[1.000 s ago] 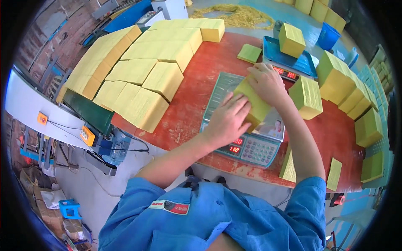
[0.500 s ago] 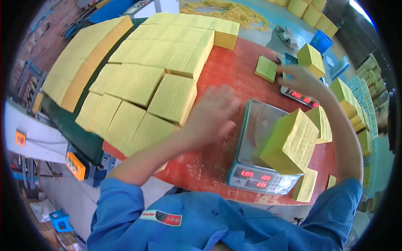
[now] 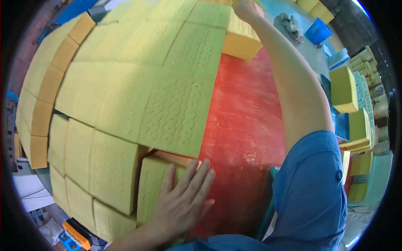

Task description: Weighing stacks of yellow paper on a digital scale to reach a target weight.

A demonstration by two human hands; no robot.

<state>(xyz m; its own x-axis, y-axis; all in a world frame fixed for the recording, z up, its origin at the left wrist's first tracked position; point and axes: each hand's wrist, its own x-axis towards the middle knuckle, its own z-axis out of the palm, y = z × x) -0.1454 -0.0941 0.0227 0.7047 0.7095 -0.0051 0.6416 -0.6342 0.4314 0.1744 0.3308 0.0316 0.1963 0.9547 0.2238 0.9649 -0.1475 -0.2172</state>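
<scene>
Stacks of yellow embossed paper cover the left of the table in tight rows. My left hand (image 3: 186, 198), fingers stretched out and palm down, rests on the near right paper stack (image 3: 150, 188). A narrow gap parts that stack from the row beyond it, where a larger block (image 3: 173, 111) shows rows of pressed dots. Reaching far forward, my right hand (image 3: 250, 11) is at the top of the far end stack (image 3: 242, 42). Its fingers are bent down and partly cut off by the picture's upper edge, so their grip cannot be told.
The red tabletop (image 3: 238, 125) lies between the stacks and my right arm. A scale's teal edge (image 3: 268, 209) shows beside my sleeve. More yellow blocks (image 3: 343, 90) stand at the right, a blue bucket (image 3: 319, 31) on the floor beyond. Another long row (image 3: 46, 90) runs at the far left.
The view has moved forward and left over the stacks. My right hand has gone from beside the small paper pile to the far end stack; my left hand has come down onto a near stack.
</scene>
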